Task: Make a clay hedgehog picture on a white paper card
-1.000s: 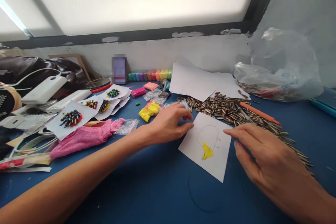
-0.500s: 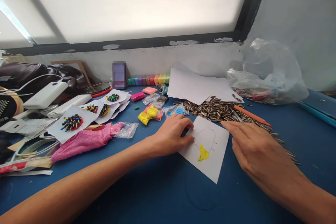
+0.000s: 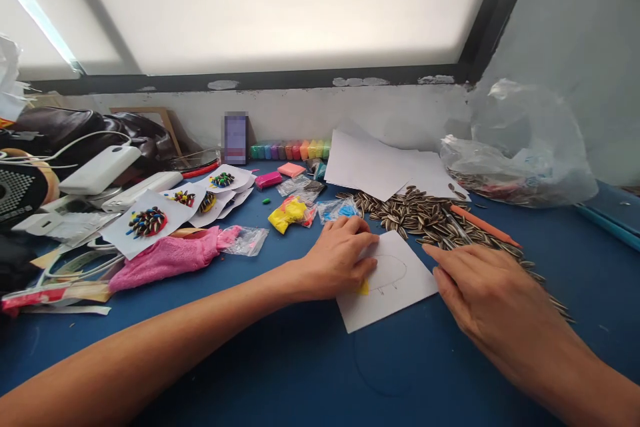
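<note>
With fingers parted, the left hand (image 3: pixel 343 259) seemingly steadies the drawn-on paper (image 3: pixel 389 275), while the uncurled, unladen right hand (image 3: pixel 493 297) hangs near the sunflower seeds (image 3: pixel 406 211).

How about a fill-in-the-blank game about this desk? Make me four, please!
1. The hand covering part of the drawing is the person's ____ hand.
2. The clay patch peeking out beside that hand is ____.
3. The striped heap beyond the drawing is sunflower ____.
4. The fuzzy cloth on the blue desk is ____.

Missing words: left; yellow; seeds; pink.
</note>
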### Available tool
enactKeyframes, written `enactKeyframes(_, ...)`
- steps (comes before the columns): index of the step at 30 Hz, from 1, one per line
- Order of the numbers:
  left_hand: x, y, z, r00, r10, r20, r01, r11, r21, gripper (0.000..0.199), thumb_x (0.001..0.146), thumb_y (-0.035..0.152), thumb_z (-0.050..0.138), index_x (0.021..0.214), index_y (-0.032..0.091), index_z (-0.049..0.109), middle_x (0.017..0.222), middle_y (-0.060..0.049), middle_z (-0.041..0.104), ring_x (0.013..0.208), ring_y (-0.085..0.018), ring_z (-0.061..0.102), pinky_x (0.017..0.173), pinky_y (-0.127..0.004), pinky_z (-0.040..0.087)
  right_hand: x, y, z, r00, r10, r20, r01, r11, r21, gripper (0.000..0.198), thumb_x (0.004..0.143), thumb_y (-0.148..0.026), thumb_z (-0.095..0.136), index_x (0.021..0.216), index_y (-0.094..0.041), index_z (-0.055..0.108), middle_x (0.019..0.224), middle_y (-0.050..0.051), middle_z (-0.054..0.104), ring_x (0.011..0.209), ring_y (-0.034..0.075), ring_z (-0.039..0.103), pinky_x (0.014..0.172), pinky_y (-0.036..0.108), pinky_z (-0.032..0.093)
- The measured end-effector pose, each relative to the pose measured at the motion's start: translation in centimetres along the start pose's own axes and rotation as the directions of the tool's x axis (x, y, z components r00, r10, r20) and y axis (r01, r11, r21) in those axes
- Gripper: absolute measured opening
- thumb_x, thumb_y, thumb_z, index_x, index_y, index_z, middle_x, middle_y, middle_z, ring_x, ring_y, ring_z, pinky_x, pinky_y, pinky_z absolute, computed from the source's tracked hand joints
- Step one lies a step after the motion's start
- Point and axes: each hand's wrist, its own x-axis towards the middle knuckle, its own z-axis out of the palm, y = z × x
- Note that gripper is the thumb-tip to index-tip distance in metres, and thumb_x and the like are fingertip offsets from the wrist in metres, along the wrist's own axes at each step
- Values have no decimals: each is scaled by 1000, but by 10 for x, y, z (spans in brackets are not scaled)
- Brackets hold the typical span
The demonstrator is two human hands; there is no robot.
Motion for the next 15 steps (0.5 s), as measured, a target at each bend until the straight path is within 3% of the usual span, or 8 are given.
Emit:
enactKeyframes(4, 5, -11, -1, 994, 108, -33, -112, 984, -135, 33, 94, 12, 43, 118, 15, 65, 121, -8, 61, 113, -20, 52, 103, -37, 39, 1, -4, -6, 1000, -16, -24, 17, 999, 45, 36, 97, -21, 38, 93, -13, 72, 76, 9, 69, 69, 24, 65, 63, 40, 51)
enactKeyframes(8, 5, -20, -15, 1000, -3, -9, 1, 984, -178, 30, 89, 10, 54, 117, 12, 65, 110, -8, 62, 106, -19, 54, 98, -33, 42, 2, -5, -9, 996, -81, -26, 83, 987, 139, 34, 97, -19, 38, 91, -15, 71, 80, 9, 68, 73, 22, 63, 65, 37, 52)
enactKeyframes(11, 4, -25, -23, 997, 40, 69, -28, 987, -157, 23, 85, 14, 62, 107, 15, 68, 108, -7, 61, 107, -19, 53, 98, -33, 42, 2, -3, -8, 994, -105, -27, 108, 981, 158, 33, 96, -19, 38, 91, -16, 71, 83, 9, 67, 75, 22, 63, 66, 37, 53)
enactKeyframes(15, 4, -26, -25, 995, 64, 74, -48, 978, -203, 19, 88, 16, 60, 105, 17, 67, 107, -6, 63, 106, -18, 54, 96, -33, 43, 0, -7, -6, 993, -78, -84, 92, 981, 170, 28, 96, -20, 41, 95, -15, 69, 88, 9, 67, 82, 23, 64, 71, 38, 54)
